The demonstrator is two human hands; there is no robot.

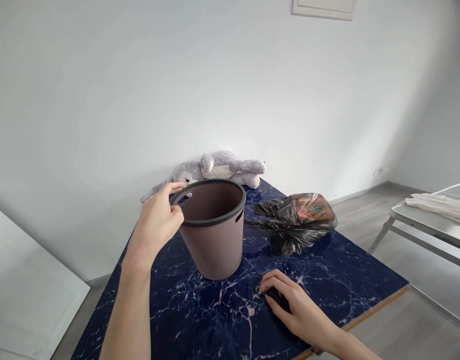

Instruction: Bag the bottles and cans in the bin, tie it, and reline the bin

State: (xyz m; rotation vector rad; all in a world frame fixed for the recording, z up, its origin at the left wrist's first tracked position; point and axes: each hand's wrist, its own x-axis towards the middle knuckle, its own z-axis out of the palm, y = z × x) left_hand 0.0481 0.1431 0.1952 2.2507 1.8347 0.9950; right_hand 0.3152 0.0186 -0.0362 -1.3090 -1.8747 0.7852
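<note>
A brownish-mauve trash bin (214, 252) with a dark grey rim and cut-out handle slots stands upright on the table. My left hand (157, 220) holds its rim at the left side, thumb at the near edge and fingers further back. Lower right, my right hand (286, 302) curls around a small black object (278, 298) resting on the tabletop. The palm and fingers cover most of that object, so its kind does not show. Inside the bin, the visible wall is bare; its bottom is hidden.
The blue marbled table (200, 325) carries a black plastic bag (301, 220) with reddish-brown contents, right of the bin. A grey plush toy (218, 167) lies behind, against the white wall. To the right stands a folding chair (432, 215) with pale cloth on it.
</note>
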